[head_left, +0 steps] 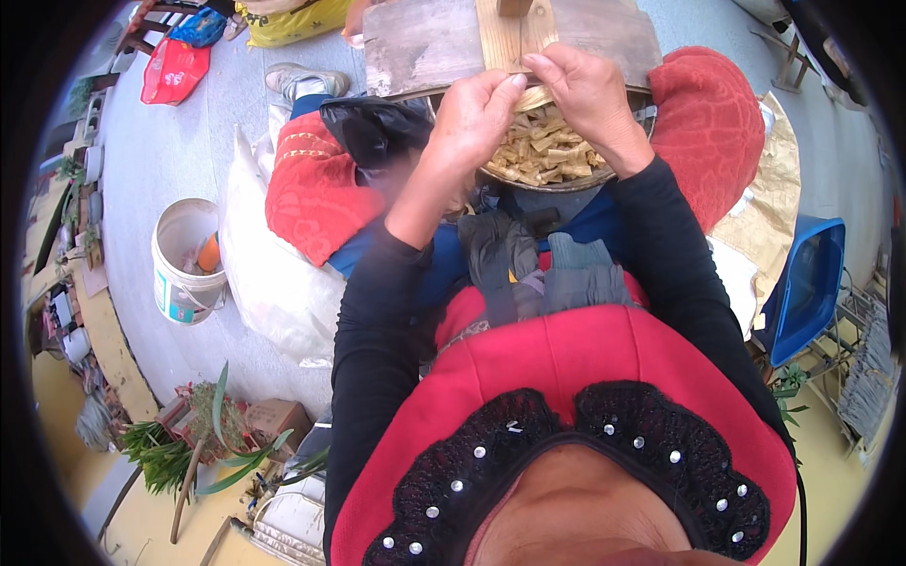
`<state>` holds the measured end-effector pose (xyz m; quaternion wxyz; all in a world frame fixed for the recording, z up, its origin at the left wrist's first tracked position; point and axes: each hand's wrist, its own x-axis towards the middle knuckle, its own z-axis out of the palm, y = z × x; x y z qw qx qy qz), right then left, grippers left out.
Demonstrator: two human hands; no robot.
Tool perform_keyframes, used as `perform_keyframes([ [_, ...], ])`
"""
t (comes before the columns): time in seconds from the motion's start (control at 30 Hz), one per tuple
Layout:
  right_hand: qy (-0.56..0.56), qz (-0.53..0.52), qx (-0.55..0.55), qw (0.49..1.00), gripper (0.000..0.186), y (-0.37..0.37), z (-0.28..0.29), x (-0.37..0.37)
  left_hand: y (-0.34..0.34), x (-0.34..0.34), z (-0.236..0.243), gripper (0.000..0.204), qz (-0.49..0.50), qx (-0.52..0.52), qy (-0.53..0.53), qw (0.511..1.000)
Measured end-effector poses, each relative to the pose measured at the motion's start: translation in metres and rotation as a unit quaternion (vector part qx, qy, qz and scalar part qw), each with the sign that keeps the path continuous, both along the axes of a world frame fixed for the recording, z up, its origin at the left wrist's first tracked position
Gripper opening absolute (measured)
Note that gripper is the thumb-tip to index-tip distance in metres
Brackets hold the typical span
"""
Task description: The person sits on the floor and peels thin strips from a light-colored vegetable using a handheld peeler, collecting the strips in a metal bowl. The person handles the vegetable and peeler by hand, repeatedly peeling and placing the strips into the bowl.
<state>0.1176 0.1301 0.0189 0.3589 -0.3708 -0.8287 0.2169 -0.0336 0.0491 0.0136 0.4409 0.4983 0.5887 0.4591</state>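
Observation:
My left hand (pixel 479 118) and my right hand (pixel 580 99) pinch a pale yellowish strip (pixel 530 97) between thumbs and fingers, just below a wooden upright piece (pixel 510 33) on a weathered board (pixel 415 47). Under my hands sits a round pan (pixel 557 187), holding many short, folded tan pieces (pixel 543 151). A black plastic bag (pixel 373 127) lies beside my left wrist. My fingertips partly hide the strip.
Red cloths (pixel 316 208) (pixel 708 132) cover my knees. A white bucket (pixel 175 236) and white sacking (pixel 274 292) are at the left, a blue plastic tub (pixel 807 283) and brown paper (pixel 764 208) at the right. A red bag (pixel 175 71) lies upper left, plants (pixel 156 453) lower left.

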Motion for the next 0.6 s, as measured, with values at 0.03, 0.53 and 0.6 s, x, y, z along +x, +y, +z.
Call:
perform_keyframes([
  [0.03, -0.057, 0.034, -0.038, 0.997, 0.028, -0.003, -0.002, 0.005, 0.0, -0.005, 0.0, 0.032, 0.01, 0.025, 0.09, 0.996],
  [0.53, 0.258, 0.073, -0.234, 0.935, 0.027, -0.025, -0.011, 0.005, -0.018, 0.039, 0.014, 0.042, -0.036, -0.041, -0.389, 0.92],
  [0.6, 0.186, 0.041, -0.15, 0.97, 0.025, -0.026, -0.017, 0.009, -0.016, 0.045, 0.007, 0.042, 0.001, -0.046, -0.39, 0.92],
])
